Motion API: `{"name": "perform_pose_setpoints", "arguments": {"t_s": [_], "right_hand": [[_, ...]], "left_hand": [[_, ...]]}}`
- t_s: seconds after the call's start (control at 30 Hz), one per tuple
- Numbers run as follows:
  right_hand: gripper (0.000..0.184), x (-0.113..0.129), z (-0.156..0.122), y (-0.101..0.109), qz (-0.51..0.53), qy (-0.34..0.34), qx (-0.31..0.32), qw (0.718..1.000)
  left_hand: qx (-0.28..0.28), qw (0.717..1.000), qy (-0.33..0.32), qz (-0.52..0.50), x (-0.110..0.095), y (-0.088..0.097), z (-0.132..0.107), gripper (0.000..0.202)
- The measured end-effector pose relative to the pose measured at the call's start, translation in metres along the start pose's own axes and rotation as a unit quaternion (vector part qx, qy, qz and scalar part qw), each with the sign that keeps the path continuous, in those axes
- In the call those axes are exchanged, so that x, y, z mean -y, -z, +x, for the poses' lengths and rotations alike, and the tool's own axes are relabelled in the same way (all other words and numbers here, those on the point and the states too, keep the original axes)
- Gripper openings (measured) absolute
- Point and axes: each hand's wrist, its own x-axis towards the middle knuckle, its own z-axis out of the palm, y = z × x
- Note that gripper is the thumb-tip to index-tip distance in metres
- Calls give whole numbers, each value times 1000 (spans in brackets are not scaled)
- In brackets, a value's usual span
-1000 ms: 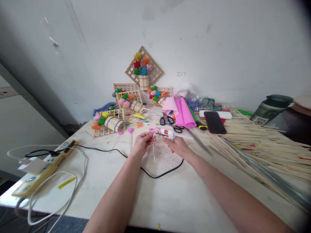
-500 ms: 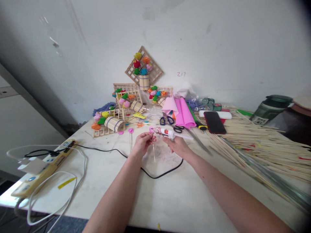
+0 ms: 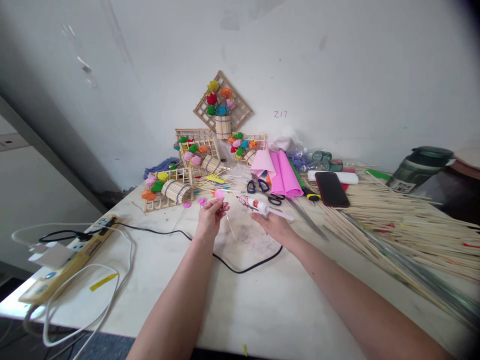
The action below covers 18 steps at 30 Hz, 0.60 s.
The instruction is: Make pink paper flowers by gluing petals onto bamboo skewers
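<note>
Pinched in the fingers of my left hand (image 3: 211, 216) is a thin stem (image 3: 230, 226) with a pink paper petal (image 3: 220, 194) at its top. My right hand (image 3: 275, 225) is wrapped round a white hot glue gun (image 3: 255, 204) with a speckled front, its nozzle pointing left toward the petal but apart from it. A clear glue stick (image 3: 282, 214) sticks out of the gun's back. Two more pink petals on stems, one a round pink petal (image 3: 202, 201), lie on the table just left of my left hand.
A black cord (image 3: 240, 271) loops across the table from the yellow power strip (image 3: 67, 260). Black-handled scissors (image 3: 276, 199), pink paper (image 3: 285, 175), a phone (image 3: 332, 189) and many thin sticks (image 3: 390, 220) lie to the right. Stick lattices with paper flowers (image 3: 176, 191) stand behind.
My left hand has moved left with the pink-petal stem, away from the glue gun's nozzle. My right hand and the glue gun have stayed nearly in place.
</note>
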Motion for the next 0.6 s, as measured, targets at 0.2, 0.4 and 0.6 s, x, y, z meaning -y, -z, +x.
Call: {"name": "perform_pose_setpoints", "arguments": {"t_s": [0.2,0.4,0.6], "right_hand": [[33,3,-7,-13,-292,81,16,953],[43,7,-18,-34,-367,95,39,925],[52,5,-20,-41,-380,98,41,919]], "left_hand": [[-31,999,-31,-31,-17,0,0,20],[-9,999,-35,-40,-22,-8,-6,19],[23,1000,-19,1,-17,-17,-10,20]]}}
